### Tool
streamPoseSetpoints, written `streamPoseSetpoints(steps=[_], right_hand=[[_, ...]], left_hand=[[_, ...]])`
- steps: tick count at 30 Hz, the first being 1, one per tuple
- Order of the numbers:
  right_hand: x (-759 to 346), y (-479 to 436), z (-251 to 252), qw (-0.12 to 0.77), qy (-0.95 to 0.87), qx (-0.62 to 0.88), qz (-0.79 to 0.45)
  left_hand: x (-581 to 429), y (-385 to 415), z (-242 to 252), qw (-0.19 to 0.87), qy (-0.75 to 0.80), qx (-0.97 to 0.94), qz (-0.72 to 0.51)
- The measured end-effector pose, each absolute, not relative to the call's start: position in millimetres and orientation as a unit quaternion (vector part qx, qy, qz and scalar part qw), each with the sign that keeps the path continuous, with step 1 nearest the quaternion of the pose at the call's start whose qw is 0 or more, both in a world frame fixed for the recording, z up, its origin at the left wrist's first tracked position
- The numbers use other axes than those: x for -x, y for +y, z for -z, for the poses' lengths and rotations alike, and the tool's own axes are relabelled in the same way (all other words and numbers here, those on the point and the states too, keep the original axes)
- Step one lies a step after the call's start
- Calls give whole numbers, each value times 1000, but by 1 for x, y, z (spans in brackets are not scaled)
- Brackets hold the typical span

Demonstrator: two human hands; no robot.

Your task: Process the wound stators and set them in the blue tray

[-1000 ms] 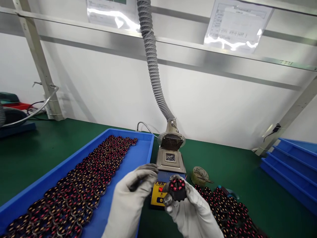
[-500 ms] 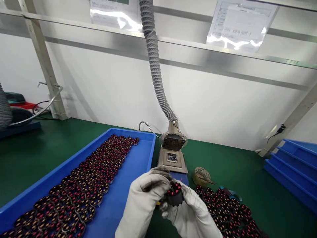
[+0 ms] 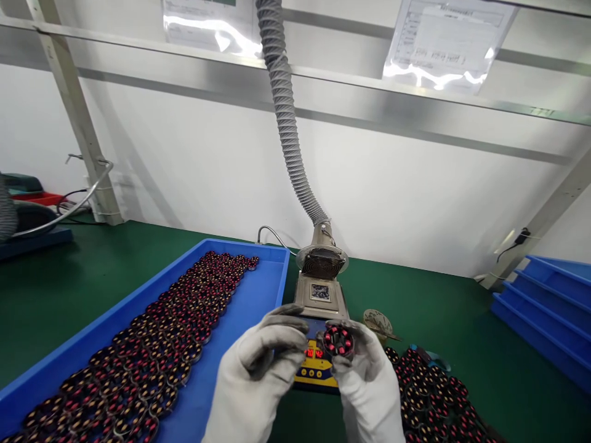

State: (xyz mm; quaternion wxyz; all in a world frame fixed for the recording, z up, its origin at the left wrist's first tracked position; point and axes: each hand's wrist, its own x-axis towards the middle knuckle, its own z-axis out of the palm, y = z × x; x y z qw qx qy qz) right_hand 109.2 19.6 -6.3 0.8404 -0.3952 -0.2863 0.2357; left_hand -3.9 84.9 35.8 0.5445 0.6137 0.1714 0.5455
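Behind the machine (image 3: 316, 325) rises the white wall (image 3: 198, 154), and beneath it spreads the green bench (image 3: 415, 289). Left of the machine lies a long tray (image 3: 282, 283), its left part packed with ring coils (image 3: 170, 344). Above the machine hangs the grey hose (image 3: 286, 117), coming down to its hood; well off to the machine's right is a stack (image 3: 540, 326) of blue trays, and nearer its right side, toward the viewer, a pile (image 3: 431, 400) of loose coils. Both hands are gloved, the fingertips darkened. Left of the machine's yellow panel (image 3: 318, 364) is the left hand (image 3: 261, 363), fingers half curled and apart from the coil; whether a thin wire is pinched there I cannot tell. Right of the panel the right hand (image 3: 369, 369) grips one coil (image 3: 338, 341) by its edge, between thumb and fingers, its face with the red windings turned to the viewer. Just right of the machine, partly behind that hand, stands a small tin (image 3: 378, 323). Some of the panel's red digits are hidden by fingers. To handle the coil well, I would judge, grip only the dark rim, press no fingertip into the windings, tilt the face squarely to the eye, steady any wire lightly, and mind the metal top, which may be hot.
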Motion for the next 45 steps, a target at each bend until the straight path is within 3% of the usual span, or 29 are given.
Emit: streamPoseSetpoints(steps=[5,9,15,20,26,32,39,45], right_hand=[[-86,19,16,785,-383,470,129],[-76,26,22,713,-420,497,262],[-82,26,13,750,-360,472,293],[-89,18,16,718,-408,490,279],[-87,17,20,714,-418,506,246],[-89,25,21,711,-434,467,295],[-101,19,13,603,-566,438,354],[-98,18,16,645,-525,470,296]], left_hand=[[-1,82,-35,700,150,-582,-385],[-16,75,-20,767,139,-485,-396],[-11,85,-18,747,168,-372,-525],[-10,85,-29,734,204,-506,-405],[-10,81,-28,665,214,-451,-555],[-7,83,-35,728,179,-498,-436],[-6,83,-30,747,168,-489,-417],[2,93,-33,660,259,-423,-565]])
